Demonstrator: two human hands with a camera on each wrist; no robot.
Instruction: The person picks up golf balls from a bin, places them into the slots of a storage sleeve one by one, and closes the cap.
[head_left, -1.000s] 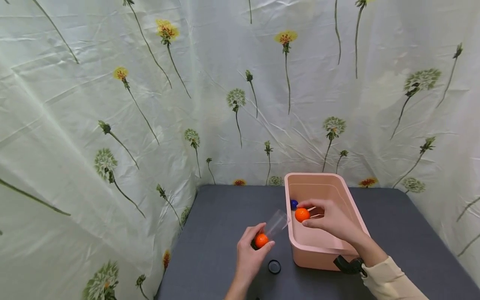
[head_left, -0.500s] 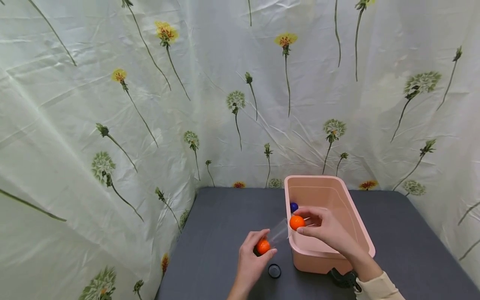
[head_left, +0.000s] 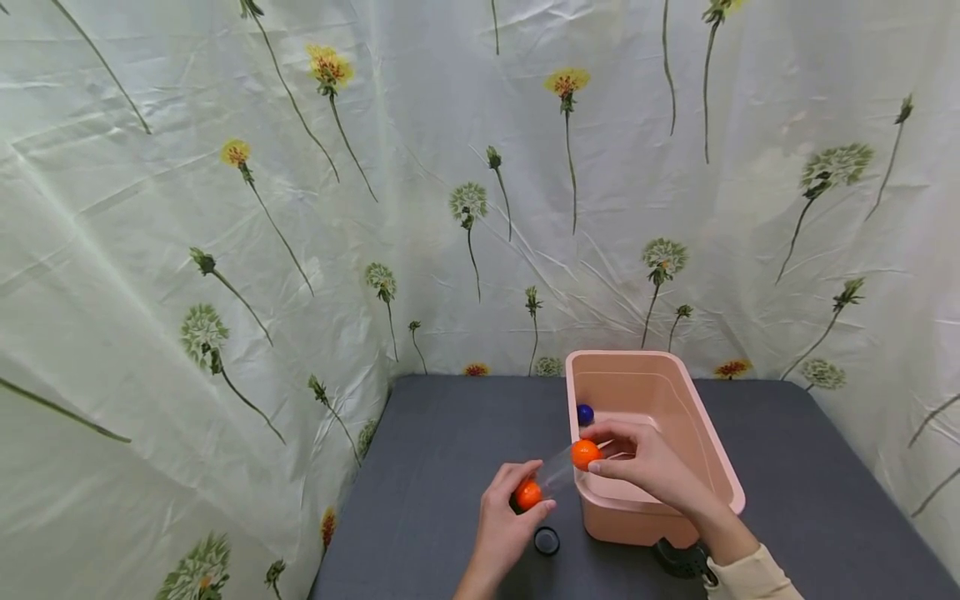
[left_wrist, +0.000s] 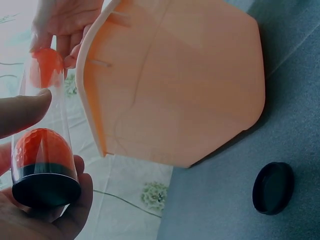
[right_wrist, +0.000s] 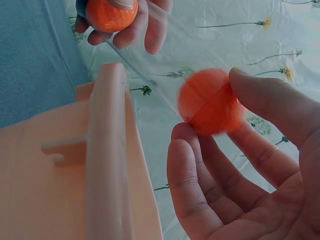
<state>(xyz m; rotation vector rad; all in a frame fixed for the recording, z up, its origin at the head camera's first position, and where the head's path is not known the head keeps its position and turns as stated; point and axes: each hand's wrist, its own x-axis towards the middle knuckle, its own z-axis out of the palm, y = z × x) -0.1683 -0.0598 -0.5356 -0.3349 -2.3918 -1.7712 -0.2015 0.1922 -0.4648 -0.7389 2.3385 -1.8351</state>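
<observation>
My left hand (head_left: 504, 518) grips a clear plastic tube (left_wrist: 59, 107) round its lower part, tilted toward the bin in the head view. Inside, an orange golf ball (left_wrist: 44, 148) sits against the tube's black base (left_wrist: 46, 190). At the tube's other end, my right hand (head_left: 651, 463) pinches a second orange golf ball (right_wrist: 210, 101) between thumb and fingertips. In the left wrist view that ball appears at the tube's mouth, partly behind the clear wall; how deep it sits I cannot tell. A round black cap (head_left: 547, 542) lies on the table below the hands.
A pink plastic bin (head_left: 622, 528) stands beneath and beside the right hand, its left rim close to the tube. Inside it, a dark blue ball (head_left: 584, 414) lies against the left wall. A floral curtain (head_left: 435, 208) hangs behind the dark grey table (head_left: 450, 425).
My right hand has moved left and down with its orange ball, from over the bin to the tube's open end. The left hand with the tube has barely shifted.
</observation>
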